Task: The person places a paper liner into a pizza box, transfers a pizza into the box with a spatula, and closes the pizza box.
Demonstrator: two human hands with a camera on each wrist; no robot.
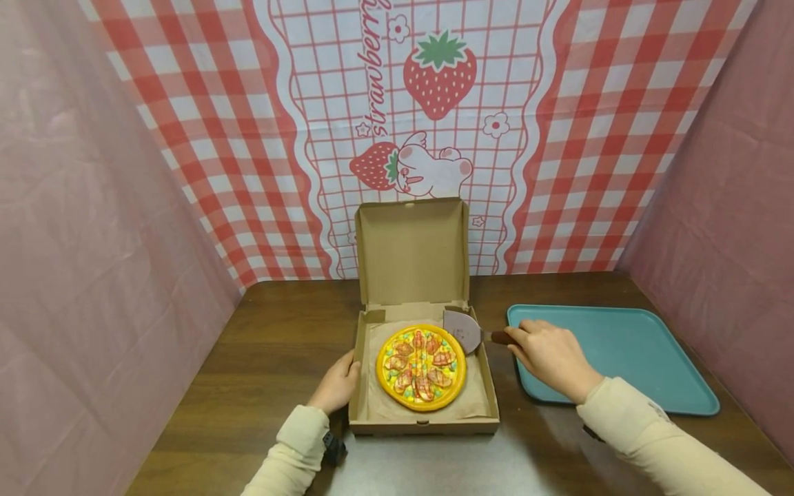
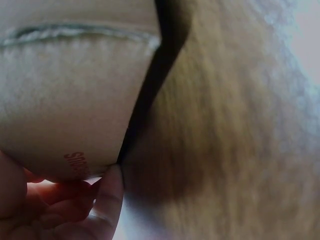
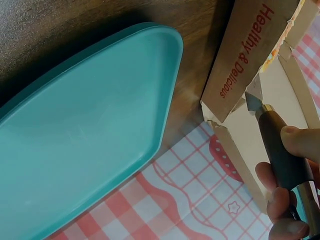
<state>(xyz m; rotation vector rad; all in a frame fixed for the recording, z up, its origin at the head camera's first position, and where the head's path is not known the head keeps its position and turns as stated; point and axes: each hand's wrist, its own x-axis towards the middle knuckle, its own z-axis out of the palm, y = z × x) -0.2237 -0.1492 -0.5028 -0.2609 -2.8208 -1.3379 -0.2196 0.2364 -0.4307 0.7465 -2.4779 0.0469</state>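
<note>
Right hand [image 1: 548, 355] grips server [image 1: 466, 330] handle, blade at pizza [image 1: 421, 367] far edge in box [image 1: 424, 420]; left hand [image 1: 338, 383] steadies box wall, grip unclear; I'd keep blade flat, slide under crust.

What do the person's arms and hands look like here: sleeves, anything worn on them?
Both arms wear long cream sleeves with ribbed cuffs at the wrists. The left hand and right hand are bare, with no gloves or rings that can be made out. A small dark device sits under the left wrist, and a dark bit shows under the right sleeve too.
</note>
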